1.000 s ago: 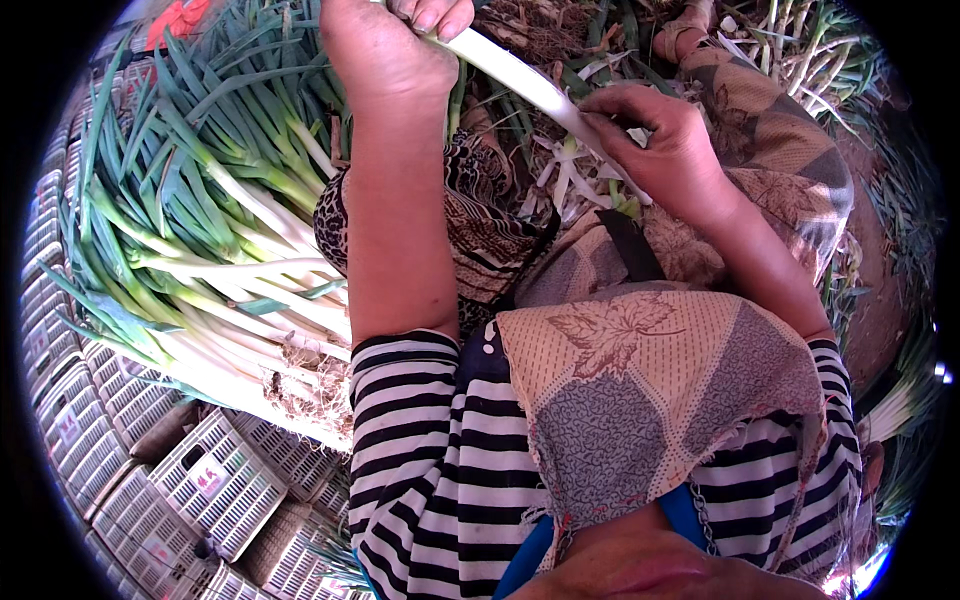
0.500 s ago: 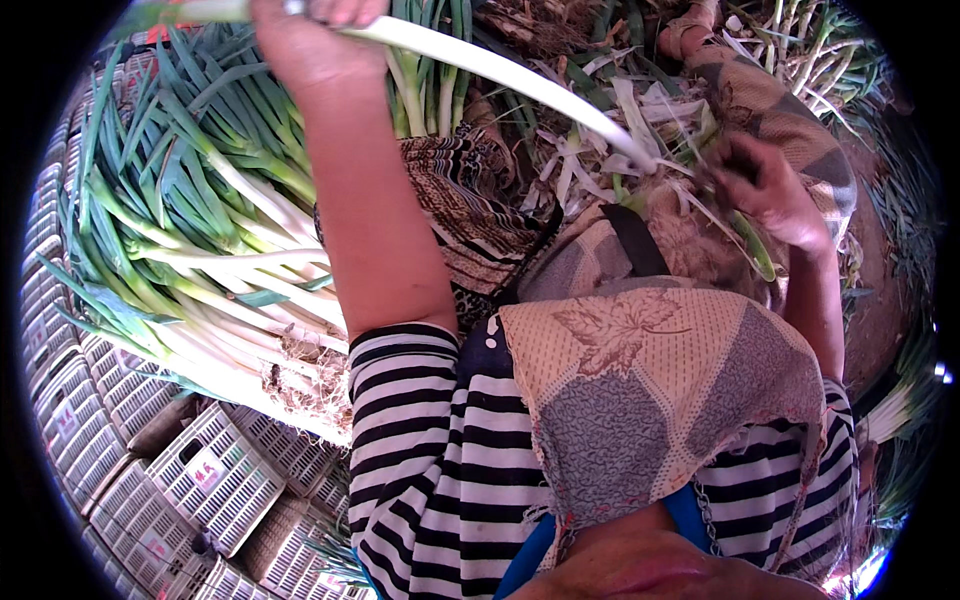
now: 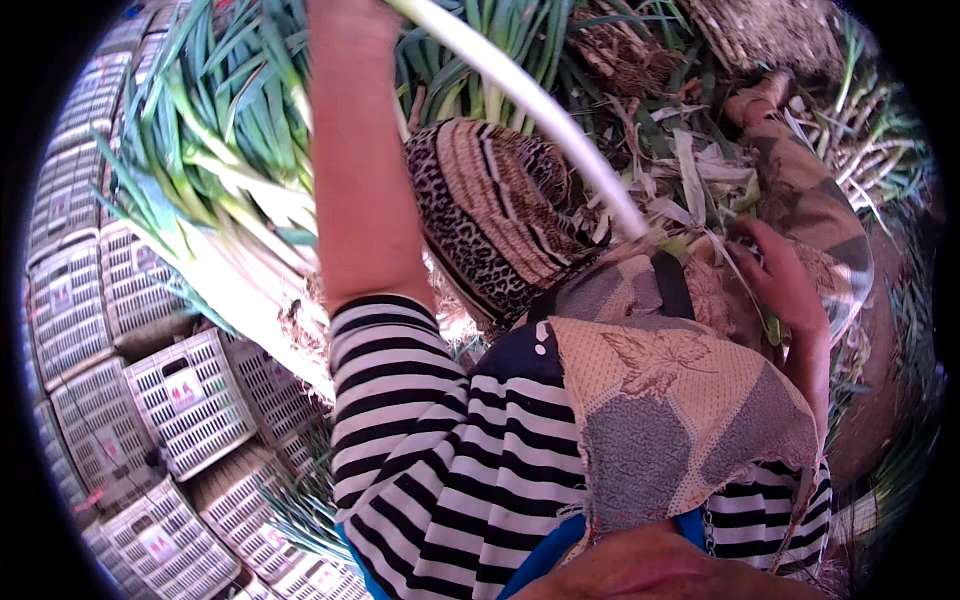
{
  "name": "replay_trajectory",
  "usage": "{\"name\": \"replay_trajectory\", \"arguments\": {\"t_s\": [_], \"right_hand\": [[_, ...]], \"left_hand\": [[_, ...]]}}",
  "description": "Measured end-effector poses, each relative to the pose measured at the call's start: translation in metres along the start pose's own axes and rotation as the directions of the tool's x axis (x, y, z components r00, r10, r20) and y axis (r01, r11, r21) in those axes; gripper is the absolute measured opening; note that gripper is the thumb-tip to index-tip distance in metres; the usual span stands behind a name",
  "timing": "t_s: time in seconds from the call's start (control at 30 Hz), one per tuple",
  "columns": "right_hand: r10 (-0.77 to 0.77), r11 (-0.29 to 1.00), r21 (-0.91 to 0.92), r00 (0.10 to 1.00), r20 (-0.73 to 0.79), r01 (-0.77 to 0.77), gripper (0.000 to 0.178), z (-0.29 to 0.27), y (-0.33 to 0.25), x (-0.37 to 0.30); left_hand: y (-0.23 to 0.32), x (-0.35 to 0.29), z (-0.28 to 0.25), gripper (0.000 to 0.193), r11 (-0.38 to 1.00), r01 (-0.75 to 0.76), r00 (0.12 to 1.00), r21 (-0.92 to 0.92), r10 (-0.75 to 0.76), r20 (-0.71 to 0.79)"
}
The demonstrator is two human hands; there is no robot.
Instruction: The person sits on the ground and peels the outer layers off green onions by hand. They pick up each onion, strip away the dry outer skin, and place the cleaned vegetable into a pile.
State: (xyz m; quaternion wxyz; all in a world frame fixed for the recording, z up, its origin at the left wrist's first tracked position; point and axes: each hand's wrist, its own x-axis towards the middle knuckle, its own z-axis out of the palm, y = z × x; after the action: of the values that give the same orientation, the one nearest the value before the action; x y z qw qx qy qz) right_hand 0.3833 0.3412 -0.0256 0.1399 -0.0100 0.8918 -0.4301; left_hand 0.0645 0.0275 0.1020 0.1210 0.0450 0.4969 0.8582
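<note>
A long green onion [image 3: 545, 115] with a white shaft slants down from the top edge, its root end just left of my right hand. My left hand [image 3: 352, 22] is raised at the top, blurred and partly cut off; it grips the leafy end of this stalk, its fingers out of view. My right hand [image 3: 785, 275], over my lap, has its fingers curled around a strip of peeled outer leaf [image 3: 728, 255]; part of the strip is hidden behind the fingers. Torn peelings [image 3: 690, 175] lie just beyond the right hand.
On the left lies a big heap of green onions [image 3: 245, 190], leaves outward and roots toward me. Stacked plastic crates [image 3: 190, 400] fill the lower left. My patterned trouser leg [image 3: 815, 180] stretches away at right. More onions [image 3: 870, 150] lie at the far right.
The view has shifted, so the crates and heap appear differently placed. My left hand has gone partly out of the top edge. The onion now slants more steeply; my right hand stays curled near its root end.
</note>
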Motion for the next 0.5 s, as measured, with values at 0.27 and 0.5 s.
{"name": "replay_trajectory", "arguments": {"t_s": [0.27,0.5], "right_hand": [[0.149,0.97,-0.222,0.965,0.217,-0.1,0.026,0.02,0.005,0.017],[0.166,0.959,-0.265,0.959,0.23,-0.102,0.027,0.025,0.015,0.021]], "left_hand": [[0.1,-0.022,-0.011,0.02,0.696,0.052,0.971,0.716,0.133,-0.2],[-0.092,-0.023,-0.103,0.035,0.394,0.371,0.919,0.841,-0.028,-0.393]]}}
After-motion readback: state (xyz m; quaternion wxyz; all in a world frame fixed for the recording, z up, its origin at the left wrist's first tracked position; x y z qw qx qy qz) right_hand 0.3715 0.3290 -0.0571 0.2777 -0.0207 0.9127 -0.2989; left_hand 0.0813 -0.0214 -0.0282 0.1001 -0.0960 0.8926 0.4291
